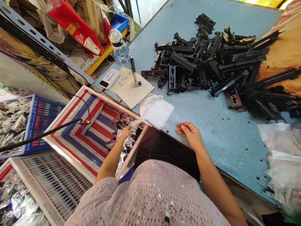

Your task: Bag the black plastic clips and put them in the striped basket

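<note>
While a blue crate (44, 121) at the far left is filled with silvery wrapped pieces (17, 124), a white slatted crate (56, 182) stands nearer to the person, and it also has shiny wrapped pieces beside it. Next comes a white crate with striped lining (101, 131), in red, blue and white, just beside the table (199, 108). In its right end lie the wrapped black parts (132, 142), in clear film, and the left hand (127, 131) reaches down among them; its fingers are partly hidden, so I cannot tell if they pinch something. Near the left corner of the table rests a white device (110, 78), with a black cable at its end, and behind it a clear water bottle (121, 51) stands upright by the left edge. To the right of the device lies a sheet of paper (131, 99) with handwriting, and a small hammer (135, 75) rests partly on it. Just beside the paper, at the near edge, is a stack of clear bags (156, 108). The right hand (190, 131) is above the near edge, half open, with its fingers loosely bent and the thumb close to them. Behind it, a big heap of black parts (183, 59) spreads from the middle to the right side, where an orange surface (279, 59) shows. At the near right corner lie more plastic bags (284, 166).
</note>
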{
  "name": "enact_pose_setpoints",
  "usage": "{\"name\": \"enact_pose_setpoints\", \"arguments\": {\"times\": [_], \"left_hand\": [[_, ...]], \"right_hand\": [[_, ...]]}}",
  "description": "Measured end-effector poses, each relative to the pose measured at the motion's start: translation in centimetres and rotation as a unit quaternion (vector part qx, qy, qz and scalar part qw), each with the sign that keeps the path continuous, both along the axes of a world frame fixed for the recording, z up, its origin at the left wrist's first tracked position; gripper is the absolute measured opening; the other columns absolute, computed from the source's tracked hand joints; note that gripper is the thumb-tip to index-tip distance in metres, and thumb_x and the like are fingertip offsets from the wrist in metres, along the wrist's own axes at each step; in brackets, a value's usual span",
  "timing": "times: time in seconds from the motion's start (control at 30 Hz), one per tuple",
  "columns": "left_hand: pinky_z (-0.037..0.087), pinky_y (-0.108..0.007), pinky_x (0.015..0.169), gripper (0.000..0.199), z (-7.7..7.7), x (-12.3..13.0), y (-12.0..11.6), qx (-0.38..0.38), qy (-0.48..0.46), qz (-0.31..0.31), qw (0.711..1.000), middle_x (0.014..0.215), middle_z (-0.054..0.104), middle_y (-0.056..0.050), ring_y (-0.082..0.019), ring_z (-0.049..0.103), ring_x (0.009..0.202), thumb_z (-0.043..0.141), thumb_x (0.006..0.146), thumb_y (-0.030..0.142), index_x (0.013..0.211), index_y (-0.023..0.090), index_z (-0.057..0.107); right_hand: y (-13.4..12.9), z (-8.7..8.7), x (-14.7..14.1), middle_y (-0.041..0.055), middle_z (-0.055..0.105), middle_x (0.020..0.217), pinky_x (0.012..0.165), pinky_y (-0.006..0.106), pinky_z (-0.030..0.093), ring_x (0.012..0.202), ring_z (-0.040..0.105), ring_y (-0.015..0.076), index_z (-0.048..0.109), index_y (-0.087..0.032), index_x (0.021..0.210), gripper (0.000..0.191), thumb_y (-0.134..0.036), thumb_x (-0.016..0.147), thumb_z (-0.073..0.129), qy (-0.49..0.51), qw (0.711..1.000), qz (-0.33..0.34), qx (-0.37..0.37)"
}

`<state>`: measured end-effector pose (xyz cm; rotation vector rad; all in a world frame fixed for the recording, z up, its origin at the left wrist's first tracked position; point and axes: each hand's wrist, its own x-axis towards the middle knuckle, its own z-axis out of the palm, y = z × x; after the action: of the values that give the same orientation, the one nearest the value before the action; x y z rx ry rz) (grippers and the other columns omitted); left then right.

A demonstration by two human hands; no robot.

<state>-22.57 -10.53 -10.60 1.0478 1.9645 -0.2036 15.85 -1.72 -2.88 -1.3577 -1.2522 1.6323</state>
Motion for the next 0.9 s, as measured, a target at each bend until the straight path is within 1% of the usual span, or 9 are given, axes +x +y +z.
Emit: {"name": "enact_pose_setpoints", "arguments": {"times": [0.1, 0.2, 0.33, 0.43, 0.53, 0.6, 0.67, 0.77, 0.9], "left_hand": [[0.053, -0.033, 0.097, 0.018, 3.7, 1.3, -0.4, 0.008, -0.112, -0.056, 0.992, 0.109, 0.076, -0.008, -0.025, 0.069, 0.110, 0.070, 0.089, 0.029, 0.100, 0.016, 0.076], [0.056, -0.030, 0.092, 0.025, 9.7, 3.2, -0.1, 0.026, -0.305, -0.129, 0.943, 0.104, 0.079, -0.005, -0.021, 0.073, 0.100, 0.070, 0.088, 0.034, 0.109, 0.023, 0.077], [0.057, -0.038, 0.091, 0.039, 16.5, 7.5, 6.9, 0.251, -0.448, -0.182, 0.839, 0.114, 0.075, -0.011, -0.022, 0.072, 0.100, 0.062, 0.094, 0.042, 0.128, 0.022, 0.068], [0.049, -0.047, 0.105, 0.039, 17.9, 11.5, 17.4, 0.453, -0.225, -0.126, 0.853, 0.123, 0.068, -0.016, -0.028, 0.067, 0.113, 0.063, 0.094, 0.037, 0.126, 0.017, 0.066], [0.041, -0.054, 0.111, 0.070, 16.9, 14.7, 26.9, 0.456, -0.070, 0.002, 0.887, 0.141, 0.053, -0.029, -0.039, 0.056, 0.131, 0.074, 0.084, 0.030, 0.144, 0.006, 0.047], [0.041, -0.053, 0.113, 0.084, 16.1, 15.7, 29.7, 0.445, -0.083, 0.056, 0.890, 0.147, 0.046, -0.031, -0.040, 0.053, 0.135, 0.078, 0.078, 0.023, 0.149, 0.004, 0.038], [0.048, -0.050, 0.107, 0.075, 15.7, 16.1, 29.0, 0.440, -0.179, 0.092, 0.875, 0.137, 0.057, -0.024, -0.034, 0.062, 0.124, 0.072, 0.079, 0.023, 0.146, 0.007, 0.041], [0.061, -0.041, 0.078, 0.059, 16.1, 16.9, 23.4, 0.350, -0.411, 0.134, 0.831, 0.101, 0.069, -0.009, -0.025, 0.073, 0.088, 0.060, 0.085, 0.036, 0.139, 0.015, 0.048], [0.061, -0.031, 0.061, 0.075, 16.6, 20.1, 15.7, 0.242, -0.535, 0.130, 0.799, 0.097, 0.065, -0.003, -0.018, 0.071, 0.073, 0.068, 0.083, 0.041, 0.150, 0.028, 0.036]], "right_hand": [[0.2, 0.3, 0.0, 0.0072, 0.075, 0.108, 0.077, 0.036, 0.061, 0.082, 0.071, 0.0171, 0.072, -0.022, 0.100, 0.031, -0.048, 0.085, 0.073, 0.012, 1.000, 0.012, -0.022], [0.9, 0.8, -0.4, 0.0076, 0.075, 0.103, 0.071, 0.033, 0.060, 0.077, 0.070, 0.0163, 0.072, -0.020, 0.096, 0.031, -0.048, 0.082, 0.074, 0.023, 0.998, 0.029, -0.052], [2.4, 1.2, -1.0, 0.0075, 0.073, 0.104, 0.057, 0.026, 0.057, 0.072, 0.071, 0.0148, 0.070, -0.019, 0.095, 0.032, -0.046, 0.079, 0.076, 0.053, 0.992, 0.060, -0.099], [2.9, 1.3, -1.1, 0.0065, 0.072, 0.104, 0.057, 0.025, 0.056, 0.071, 0.071, 0.0136, 0.070, -0.019, 0.095, 0.031, -0.045, 0.079, 0.076, 0.068, 0.989, 0.087, -0.102], [2.6, 1.2, -0.3, 0.0060, 0.072, 0.102, 0.062, 0.027, 0.058, 0.074, 0.071, 0.0142, 0.071, -0.019, 0.097, 0.032, -0.045, 0.081, 0.075, 0.070, 0.988, 0.109, -0.086], [2.4, 1.2, 0.8, 0.0071, 0.072, 0.105, 0.065, 0.029, 0.058, 0.078, 0.071, 0.0156, 0.071, -0.019, 0.099, 0.032, -0.046, 0.081, 0.075, 0.068, 0.989, 0.110, -0.077], [2.5, 1.4, 2.2, 0.0087, 0.072, 0.109, 0.067, 0.031, 0.058, 0.080, 0.071, 0.0169, 0.070, -0.020, 0.103, 0.034, -0.047, 0.083, 0.073, 0.059, 0.992, 0.088, -0.066], [3.7, 2.7, 4.2, 0.0091, 0.072, 0.111, 0.069, 0.034, 0.056, 0.080, 0.069, 0.0177, 0.067, -0.022, 0.111, 0.039, -0.052, 0.087, 0.067, 0.032, 0.999, 0.021, -0.012], [6.3, 6.3, 5.1, 0.0081, 0.068, 0.108, 0.075, 0.036, 0.052, 0.083, 0.064, 0.0201, 0.060, -0.025, 0.120, 0.041, -0.058, 0.095, 0.054, -0.107, 0.972, -0.058, 0.201]]}}
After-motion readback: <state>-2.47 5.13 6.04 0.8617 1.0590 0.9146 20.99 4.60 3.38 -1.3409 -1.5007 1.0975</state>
